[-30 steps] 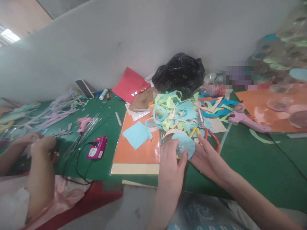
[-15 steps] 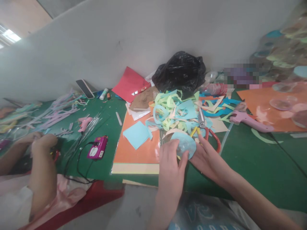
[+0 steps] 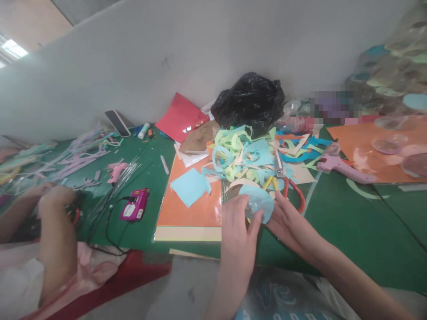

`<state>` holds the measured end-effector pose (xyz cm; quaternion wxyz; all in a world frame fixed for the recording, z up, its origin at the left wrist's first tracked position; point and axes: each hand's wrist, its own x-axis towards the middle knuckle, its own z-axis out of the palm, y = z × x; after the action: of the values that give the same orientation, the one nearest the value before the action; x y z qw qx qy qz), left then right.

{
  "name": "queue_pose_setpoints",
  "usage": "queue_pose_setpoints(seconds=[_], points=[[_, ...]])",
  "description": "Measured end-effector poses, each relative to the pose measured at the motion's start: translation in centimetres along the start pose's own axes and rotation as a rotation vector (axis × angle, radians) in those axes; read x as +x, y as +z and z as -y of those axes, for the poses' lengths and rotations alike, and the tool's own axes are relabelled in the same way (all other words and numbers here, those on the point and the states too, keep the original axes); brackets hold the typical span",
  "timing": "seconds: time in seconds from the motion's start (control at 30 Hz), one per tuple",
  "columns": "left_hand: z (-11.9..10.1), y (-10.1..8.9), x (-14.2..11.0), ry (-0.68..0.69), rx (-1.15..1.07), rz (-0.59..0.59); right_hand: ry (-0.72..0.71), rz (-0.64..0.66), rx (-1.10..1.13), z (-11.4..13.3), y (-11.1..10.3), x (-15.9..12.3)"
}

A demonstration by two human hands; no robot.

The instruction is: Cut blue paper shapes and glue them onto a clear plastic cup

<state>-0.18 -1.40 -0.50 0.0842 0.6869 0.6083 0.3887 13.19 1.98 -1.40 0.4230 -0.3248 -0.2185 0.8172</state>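
Between my two hands is a round light-blue paper disc (image 3: pixel 266 202) with what looks like a clear plastic dome on its face. My left hand (image 3: pixel 237 218) grips its left and lower edge, thumb in front. From the right, my right hand (image 3: pixel 290 224) holds the disc's far side, its fingers partly hidden behind. Just beyond lie scissors with red handles (image 3: pixel 299 195) and a yellow-handled tool (image 3: pixel 271 182). Past them spreads a heap of green and blue paper scraps (image 3: pixel 233 146). A light-blue paper square (image 3: pixel 189 186) rests on an orange sheet (image 3: pixel 187 222) to the left.
A pink glue gun (image 3: pixel 347 171) with a cable lies right of the scraps. Behind stands a black plastic bag (image 3: pixel 250 100). Further left are a purple power box (image 3: pixel 134 205), another glue gun (image 3: pixel 116 171) and a co-worker's hands (image 3: pixel 55 198).
The camera view has shifted slightly. My hands keep nearly the same hold on the disc, which looks turned a little. The co-worker's hands have moved slightly left.
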Motion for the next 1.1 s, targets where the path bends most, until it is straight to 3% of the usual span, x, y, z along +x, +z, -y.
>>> queue_pose_setpoints(seconds=[0.5,0.67,1.1], points=[[0.1,0.5,0.6,0.002,-0.009,-0.019,0.015,-0.03,-0.005,-0.3,-0.7,0.3],[0.1,0.4,0.7,0.025,-0.007,-0.026,0.007,0.016,0.017,0.0,-0.9,0.6],[0.0,0.4,0.3,0.044,-0.017,-0.022,-0.081,0.02,0.023,-0.2,0.7,1.1]])
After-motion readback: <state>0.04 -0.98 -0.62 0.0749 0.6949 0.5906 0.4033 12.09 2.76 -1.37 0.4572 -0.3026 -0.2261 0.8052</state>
